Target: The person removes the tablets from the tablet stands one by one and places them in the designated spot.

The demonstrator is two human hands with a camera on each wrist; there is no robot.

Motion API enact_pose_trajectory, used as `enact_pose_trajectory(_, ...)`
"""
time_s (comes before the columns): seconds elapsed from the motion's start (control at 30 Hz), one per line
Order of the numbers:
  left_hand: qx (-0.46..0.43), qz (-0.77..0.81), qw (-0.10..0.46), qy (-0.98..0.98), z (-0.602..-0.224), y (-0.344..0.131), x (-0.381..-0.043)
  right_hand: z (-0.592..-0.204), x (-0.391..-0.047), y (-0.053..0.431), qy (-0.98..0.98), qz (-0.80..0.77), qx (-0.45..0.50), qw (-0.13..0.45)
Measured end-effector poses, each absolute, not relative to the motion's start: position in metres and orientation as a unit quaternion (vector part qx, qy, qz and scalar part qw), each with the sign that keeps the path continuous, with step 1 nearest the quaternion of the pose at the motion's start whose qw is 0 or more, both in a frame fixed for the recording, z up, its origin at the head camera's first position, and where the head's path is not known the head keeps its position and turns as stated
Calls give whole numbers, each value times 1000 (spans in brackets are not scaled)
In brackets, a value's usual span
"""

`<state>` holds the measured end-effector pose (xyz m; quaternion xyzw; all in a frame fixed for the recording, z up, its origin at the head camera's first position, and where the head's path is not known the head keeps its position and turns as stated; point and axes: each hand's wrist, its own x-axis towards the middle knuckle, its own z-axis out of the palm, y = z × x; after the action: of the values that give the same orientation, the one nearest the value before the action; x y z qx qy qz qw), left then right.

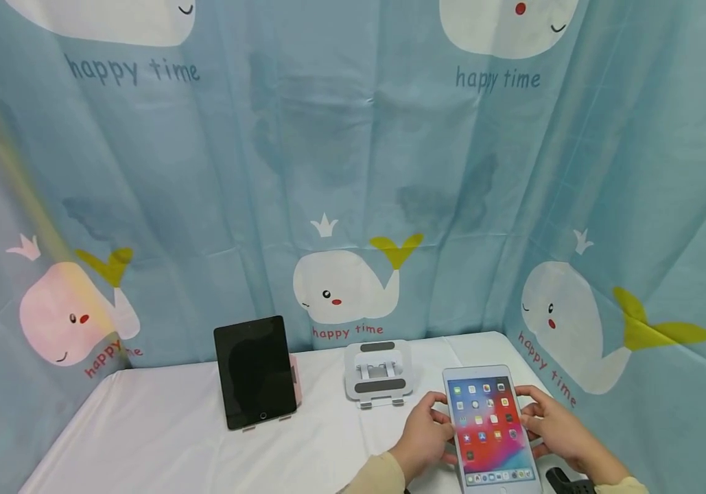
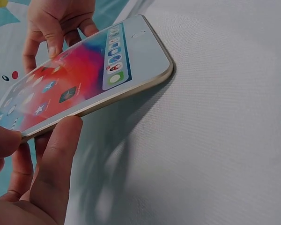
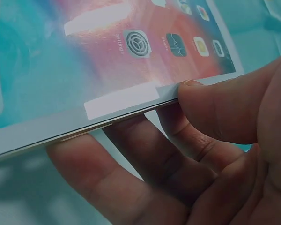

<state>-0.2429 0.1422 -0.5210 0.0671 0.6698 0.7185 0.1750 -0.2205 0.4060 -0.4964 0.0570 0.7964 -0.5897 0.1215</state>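
Note:
Both hands hold a white tablet (image 1: pixel 491 429) by its long sides, its lit screen full of app icons. My left hand (image 1: pixel 425 432) grips the left edge, and my right hand (image 1: pixel 553 422) grips the right edge. In the left wrist view the tablet (image 2: pixel 84 70) is tilted, its home-button end low against the white cloth. The right wrist view has the thumb (image 3: pixel 215 105) on the front rim and several fingers (image 3: pixel 145 150) curled under the edge. A grey folding stand (image 1: pixel 379 387) lies to the left of the tablet, beyond my left hand.
A black-screened tablet (image 1: pixel 255 374) leans on a pink stand (image 1: pixel 296 381) at the table's left. A white cloth (image 1: pixel 161 425) covers the table. Blue curtains (image 1: pixel 340 151) with whale prints hang behind and at both sides. A black strap (image 1: pixel 565 480) shows by the right wrist.

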Motion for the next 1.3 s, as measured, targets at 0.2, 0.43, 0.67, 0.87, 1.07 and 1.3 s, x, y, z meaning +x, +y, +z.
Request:
enact_pose_trajectory(0.2,62,718,176,671,-521,149,-243,-495,-222,413,796,-588,47,134)
enact_pose_trajectory(0.43,56,732,169,658,-527,158,-243,-498,-226,421,799,-582,48,143)
enact_pose_trajectory(0.67,38,731,175,658,-531,163,-243,-503,-229,425,805,-570,65,152)
enact_pose_trajectory(0.87,18,731,179,658,-534,164,-243,-505,-234,424,805,-564,73,169)
enact_pose_trajectory(1.07,6,723,170,669,-530,167,-244,-508,-240,425,809,-557,73,172)
enact_pose_trajectory(1.3,-7,721,171,672,-529,169,-245,-514,-243,430,797,-569,64,191)
